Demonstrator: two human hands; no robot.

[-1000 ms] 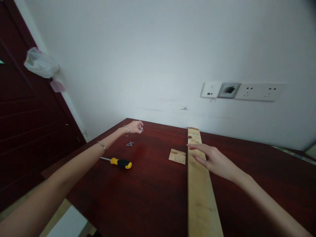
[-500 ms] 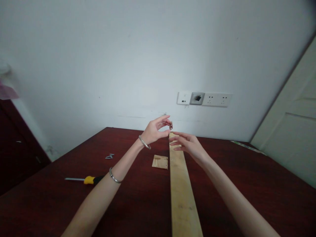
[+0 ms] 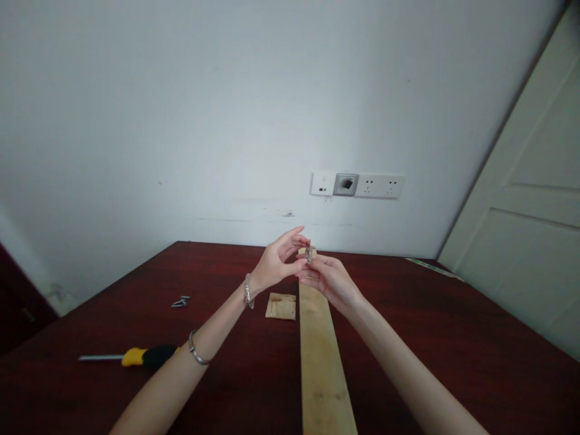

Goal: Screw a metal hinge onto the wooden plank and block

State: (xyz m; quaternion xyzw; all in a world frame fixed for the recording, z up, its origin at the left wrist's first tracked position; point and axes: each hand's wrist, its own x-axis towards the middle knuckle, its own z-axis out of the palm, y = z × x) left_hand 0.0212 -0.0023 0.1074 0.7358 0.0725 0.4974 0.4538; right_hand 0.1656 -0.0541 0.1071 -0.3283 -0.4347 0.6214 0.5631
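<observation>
Between my two hands, above the far end of a long wooden board (image 3: 319, 356), is a small metal hinge-like piece (image 3: 309, 251). My left hand (image 3: 280, 258) pinches it between thumb and fingers, with the index finger stretched out. The fingertips of my right hand (image 3: 330, 279) are closed on the same piece from the right. A small square wooden piece (image 3: 281, 306) lies just left of the board. Farther left are several screws (image 3: 180, 301), and nearer to me a yellow and black screwdriver (image 3: 136, 356), its handle end close to my left forearm.
The dark red table (image 3: 235, 386) meets a white wall with a row of sockets (image 3: 378, 186) behind it. A thin flat strip (image 3: 434, 267) lies at the back right, near a white panelled door (image 3: 534, 199).
My right hand has come up to the metal piece and its fingers have closed on it. The view has shifted a little to the right.
</observation>
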